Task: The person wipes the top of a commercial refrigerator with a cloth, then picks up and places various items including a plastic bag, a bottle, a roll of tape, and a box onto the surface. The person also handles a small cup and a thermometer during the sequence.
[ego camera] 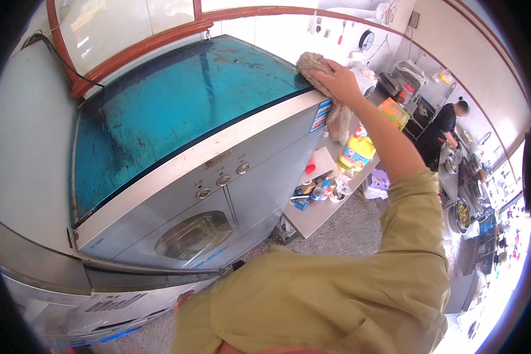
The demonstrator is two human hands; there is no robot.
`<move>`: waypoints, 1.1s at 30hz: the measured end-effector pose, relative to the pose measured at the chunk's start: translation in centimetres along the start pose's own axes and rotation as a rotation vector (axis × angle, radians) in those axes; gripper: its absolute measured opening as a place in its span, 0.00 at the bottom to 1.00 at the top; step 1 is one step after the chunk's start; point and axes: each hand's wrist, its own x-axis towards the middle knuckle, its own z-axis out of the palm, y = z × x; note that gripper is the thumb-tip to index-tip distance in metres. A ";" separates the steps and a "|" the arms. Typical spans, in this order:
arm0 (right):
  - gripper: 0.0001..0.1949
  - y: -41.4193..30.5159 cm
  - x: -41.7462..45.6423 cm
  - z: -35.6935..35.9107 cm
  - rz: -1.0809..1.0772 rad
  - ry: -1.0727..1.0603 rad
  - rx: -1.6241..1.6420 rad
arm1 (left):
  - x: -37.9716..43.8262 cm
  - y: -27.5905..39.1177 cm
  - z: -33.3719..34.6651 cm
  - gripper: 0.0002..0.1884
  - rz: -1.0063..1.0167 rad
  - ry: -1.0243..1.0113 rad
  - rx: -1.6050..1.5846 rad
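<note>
My right hand (340, 84) grips a bunched, greyish-brown cloth (312, 66) at the right front corner of a tall grey metal cabinet (265, 177). The cloth rests on the edge of the cabinet's teal top (159, 106), and a loose end hangs down past the corner. Dark stains and scuffs mark the teal surface, mostly at its left and far edges. Three round knobs (223, 180) and a door with an oval window are on the cabinet front. Only a sliver of my left hand (183, 301) shows low beside my shirt; its fingers are mostly hidden.
Right of the cabinet, a low table (309, 217) bears a yellow jug (357, 152), bottles and small boxes. A wood-trimmed glass partition (150, 42) runs behind. Another metal appliance (110, 305) stands close at lower left. Farther right, a person (440, 128) works at a counter with pans.
</note>
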 end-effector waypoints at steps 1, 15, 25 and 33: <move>0.26 0.2 -0.2 -0.4 0.022 0.034 -0.021 | -0.2 -0.2 -0.3 0.10 -0.022 0.003 -0.057; 0.17 -12.2 -8.9 4.6 -0.669 0.360 0.033 | 3.0 5.7 1.6 0.10 0.661 -0.082 0.503; 0.09 -28.1 -18.3 11.2 -1.186 -0.015 0.552 | 12.2 1.9 3.5 0.08 0.419 -0.430 0.547; 0.16 -10.5 -27.4 14.4 -0.388 -0.283 1.075 | 7.6 13.6 9.0 0.06 0.989 -0.079 0.578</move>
